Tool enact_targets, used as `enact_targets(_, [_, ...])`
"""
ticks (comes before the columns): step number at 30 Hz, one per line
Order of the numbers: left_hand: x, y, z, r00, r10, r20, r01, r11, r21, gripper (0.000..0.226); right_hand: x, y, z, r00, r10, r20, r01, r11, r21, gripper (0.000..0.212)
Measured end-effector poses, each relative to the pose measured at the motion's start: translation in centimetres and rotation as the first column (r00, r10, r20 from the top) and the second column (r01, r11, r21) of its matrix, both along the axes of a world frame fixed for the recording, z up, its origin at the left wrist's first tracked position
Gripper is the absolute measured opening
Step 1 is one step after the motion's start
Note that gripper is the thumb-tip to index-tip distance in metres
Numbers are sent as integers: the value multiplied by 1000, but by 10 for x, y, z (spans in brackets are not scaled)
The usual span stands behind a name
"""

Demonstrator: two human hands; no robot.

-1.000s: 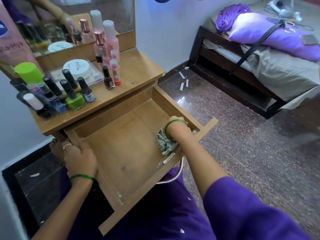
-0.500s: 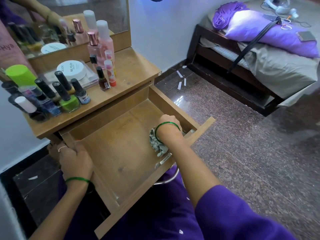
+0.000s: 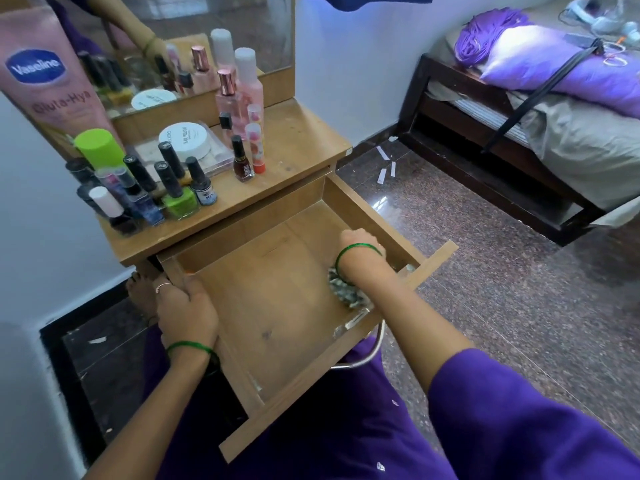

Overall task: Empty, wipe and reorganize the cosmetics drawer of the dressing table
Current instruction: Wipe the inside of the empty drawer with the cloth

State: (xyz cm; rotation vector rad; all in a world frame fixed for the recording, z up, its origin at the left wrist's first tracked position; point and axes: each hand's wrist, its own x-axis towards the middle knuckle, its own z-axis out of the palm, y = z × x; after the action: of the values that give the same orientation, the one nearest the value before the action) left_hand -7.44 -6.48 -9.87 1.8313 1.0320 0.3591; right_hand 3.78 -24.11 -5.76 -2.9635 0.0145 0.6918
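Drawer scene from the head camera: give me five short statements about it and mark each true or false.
1. The drawer is pulled out and holds no cosmetics. True.
2. The right hand presses a cloth near the drawer's right front corner. True.
3. The left hand lifts a nail polish bottle. False: it holds the drawer's left wall.
4. The nail polish bottles stand on the dressing table top. True.
5. The round white jar lies inside the drawer. False: it rests on a flat clear case on the table top.
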Motion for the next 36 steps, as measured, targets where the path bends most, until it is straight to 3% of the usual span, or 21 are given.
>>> enact_targets(5, [1,3,-3,1000,6,3,-6,1000,7,15,20,18,-4,972,147,185,-167,981,95,59])
enact_targets(8, [1,4,-5,1000,0,7,0,1000,12,15,35,27,-14,950,223,217,-251,962,108,61])
enact_targets(15, [3,9,-13,1000,8,-16,-8,1000,29,14,40,15,-15,941,337,14,-336,941,-42,34])
enact_targets(19, [3,8,-12,1000,15,-22,-14,999,43,18,40,0,22,814,544,-203,-573,811,-122,44])
enact_targets(21, [4,9,-14,999,21,-39,-19,998,55,23,42,-8,38,795,567,-215,-596,796,-104,47])
enact_targets(25, [3,9,-15,999,23,-41,-21,998,57,30,43,-20,62,837,538,-100,-538,842,20,56])
enact_targets(28, [3,8,-13,999,22,-42,-19,998,56,26,47,-25,77,870,493,16,-493,867,70,50])
enact_targets(31, [3,9,-14,998,20,-55,-16,998,60,27,62,-25,87,893,419,162,-441,887,134,61])
enact_targets(36, [2,9,-15,998,21,-64,-17,998,52,31,108,-5,98,815,272,511,-425,881,209,47])
